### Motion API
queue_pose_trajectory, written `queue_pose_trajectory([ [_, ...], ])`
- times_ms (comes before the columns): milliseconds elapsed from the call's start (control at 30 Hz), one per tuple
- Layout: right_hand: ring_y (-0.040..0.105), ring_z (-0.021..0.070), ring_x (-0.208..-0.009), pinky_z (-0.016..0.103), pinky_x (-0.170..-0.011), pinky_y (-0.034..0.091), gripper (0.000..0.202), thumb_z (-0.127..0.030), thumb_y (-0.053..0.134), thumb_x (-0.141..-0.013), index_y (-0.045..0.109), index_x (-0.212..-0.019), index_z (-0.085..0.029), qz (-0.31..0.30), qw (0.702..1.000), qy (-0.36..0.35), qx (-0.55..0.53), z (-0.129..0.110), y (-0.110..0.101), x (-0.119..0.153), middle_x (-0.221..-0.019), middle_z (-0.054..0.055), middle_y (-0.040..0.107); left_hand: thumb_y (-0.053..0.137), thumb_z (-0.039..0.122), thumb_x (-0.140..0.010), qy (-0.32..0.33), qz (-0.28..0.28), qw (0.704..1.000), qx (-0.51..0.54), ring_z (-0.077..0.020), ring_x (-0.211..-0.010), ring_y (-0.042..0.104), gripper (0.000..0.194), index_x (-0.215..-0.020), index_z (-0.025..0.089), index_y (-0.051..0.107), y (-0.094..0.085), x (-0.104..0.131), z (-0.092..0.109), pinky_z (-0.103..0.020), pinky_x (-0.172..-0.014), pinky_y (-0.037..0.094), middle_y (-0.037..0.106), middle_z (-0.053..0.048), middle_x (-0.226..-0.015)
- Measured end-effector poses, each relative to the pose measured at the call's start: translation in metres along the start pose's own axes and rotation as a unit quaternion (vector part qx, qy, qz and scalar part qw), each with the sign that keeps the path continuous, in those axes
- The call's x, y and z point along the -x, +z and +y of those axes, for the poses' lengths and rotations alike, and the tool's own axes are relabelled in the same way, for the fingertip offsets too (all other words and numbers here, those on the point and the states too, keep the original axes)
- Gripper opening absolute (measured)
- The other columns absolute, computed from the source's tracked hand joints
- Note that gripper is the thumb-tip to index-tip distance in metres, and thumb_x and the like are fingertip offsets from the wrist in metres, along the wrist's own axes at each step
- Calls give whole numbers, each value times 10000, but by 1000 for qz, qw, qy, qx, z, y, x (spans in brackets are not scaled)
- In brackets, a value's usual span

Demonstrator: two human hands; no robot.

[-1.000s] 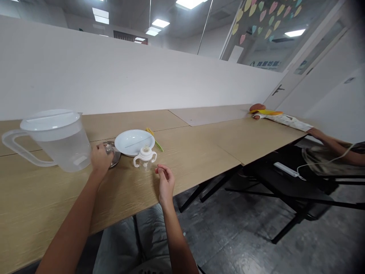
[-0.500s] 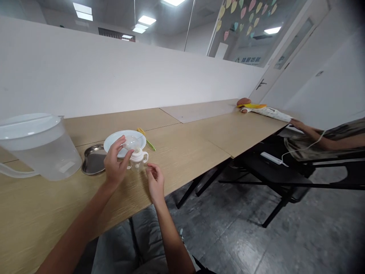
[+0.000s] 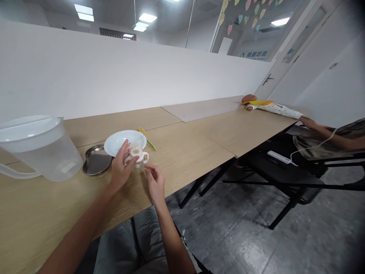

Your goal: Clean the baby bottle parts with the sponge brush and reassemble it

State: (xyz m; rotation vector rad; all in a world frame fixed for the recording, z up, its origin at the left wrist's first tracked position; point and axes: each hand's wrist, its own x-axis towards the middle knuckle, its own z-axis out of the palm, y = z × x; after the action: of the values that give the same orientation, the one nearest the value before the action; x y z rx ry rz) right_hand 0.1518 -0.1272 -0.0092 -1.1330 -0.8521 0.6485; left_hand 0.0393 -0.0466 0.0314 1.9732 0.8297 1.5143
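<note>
A clear baby bottle (image 3: 139,166) with a white collar and two white side handles stands upright on the table in front of me. My left hand (image 3: 123,167) grips a clear domed cap (image 3: 137,145) between thumb and fingers. This cap is right at the bottle's top, over the white collar; whether it is seated I cannot tell. Close against the bottle's right side is my right hand (image 3: 155,182), its fingers curled toward the thumb. Contact between those fingertips and the bottle is hard to make out.
Behind the bottle lies a white plate (image 3: 114,140), with a yellow-and-green utensil (image 3: 146,138) beside it. A metal kidney dish (image 3: 97,160) and a large lidded pitcher (image 3: 53,152) stand left. Another person's arm (image 3: 322,128) and a black chair (image 3: 282,173) are at right.
My left hand has brought the clear cap down and slightly right, from above the bottle onto its top. The right hand has stayed beside the bottle. The view has shifted slightly.
</note>
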Motion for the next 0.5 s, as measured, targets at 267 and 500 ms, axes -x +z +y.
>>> queue_pose_trajectory([
  [267, 615, 183, -871, 316, -829, 470, 252, -351, 557, -808, 666, -950, -174, -4, 1000, 1, -12, 0, 0, 1, -952, 55, 681, 733, 445, -722, -125, -18, 987, 100, -283, -1235, 534, 757, -1384, 188, 470, 1, -2, -13, -420, -1058, 430, 536, -121, -1372],
  [500, 623, 189, -899, 329, -857, 477, 251, -352, 526, -850, 646, -960, -160, 26, 998, -58, 27, -22, 1, -5, -963, 68, 685, 739, 472, -705, -108, -21, 992, 62, -282, -1212, 555, 751, -1362, 190, 506, -3, -1, -15, -422, -1066, 426, 567, -97, -1342],
])
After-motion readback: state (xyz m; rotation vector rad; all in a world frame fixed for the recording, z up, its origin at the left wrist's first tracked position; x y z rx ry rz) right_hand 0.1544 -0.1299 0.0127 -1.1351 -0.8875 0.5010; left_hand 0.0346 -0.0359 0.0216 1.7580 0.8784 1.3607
